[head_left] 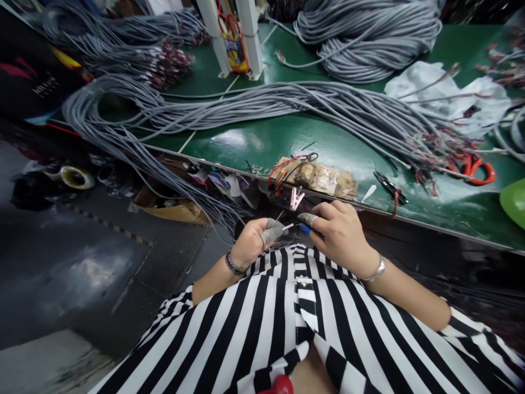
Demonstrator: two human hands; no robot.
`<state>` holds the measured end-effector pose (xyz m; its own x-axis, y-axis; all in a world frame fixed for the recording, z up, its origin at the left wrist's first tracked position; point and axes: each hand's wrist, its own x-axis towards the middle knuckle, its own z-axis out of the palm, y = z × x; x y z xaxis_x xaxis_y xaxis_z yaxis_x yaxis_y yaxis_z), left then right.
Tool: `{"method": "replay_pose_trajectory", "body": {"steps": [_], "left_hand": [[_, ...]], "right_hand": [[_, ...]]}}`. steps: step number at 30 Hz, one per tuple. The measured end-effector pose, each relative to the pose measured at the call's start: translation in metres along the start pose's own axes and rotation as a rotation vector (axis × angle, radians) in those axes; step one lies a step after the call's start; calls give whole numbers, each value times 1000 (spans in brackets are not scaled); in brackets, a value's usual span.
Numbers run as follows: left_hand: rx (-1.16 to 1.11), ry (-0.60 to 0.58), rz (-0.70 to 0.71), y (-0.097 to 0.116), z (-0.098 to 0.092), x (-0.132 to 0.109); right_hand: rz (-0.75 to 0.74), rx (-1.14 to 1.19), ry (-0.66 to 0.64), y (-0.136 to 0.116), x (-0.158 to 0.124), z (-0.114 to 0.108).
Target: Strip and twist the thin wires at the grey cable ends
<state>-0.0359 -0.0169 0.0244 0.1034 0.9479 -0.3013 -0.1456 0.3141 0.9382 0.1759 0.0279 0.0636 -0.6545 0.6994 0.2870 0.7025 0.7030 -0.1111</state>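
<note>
Close in front of my body, my left hand [259,238] pinches a thin cable with a pale end [288,226] pointing right. Grey finger covers wrap its thumb and forefinger. My right hand [338,232] is a short way to the right, fingers closed together, with a grey cover on one finger and blue on another. Something thin and dark seems to sit at its fingertips, too small to name. A pink clip [296,198] stands just beyond both hands at the bench edge, beside a taped block [324,179] with red and black wires.
A long bundle of grey cables [246,106] lies across the green bench [238,143] and hangs over its front edge. Black pliers [389,187] and orange-handled scissors [478,168] lie at right. Coiled cables [365,38] sit behind. A cardboard box [172,208] stands below.
</note>
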Motion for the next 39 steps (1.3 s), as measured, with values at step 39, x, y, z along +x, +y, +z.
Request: {"method": "replay_pose_trajectory", "body": {"steps": [39], "left_hand": [[11, -45, -23, 6, 6, -6]], "right_hand": [[178, 893, -189, -3, -1, 46]]}}
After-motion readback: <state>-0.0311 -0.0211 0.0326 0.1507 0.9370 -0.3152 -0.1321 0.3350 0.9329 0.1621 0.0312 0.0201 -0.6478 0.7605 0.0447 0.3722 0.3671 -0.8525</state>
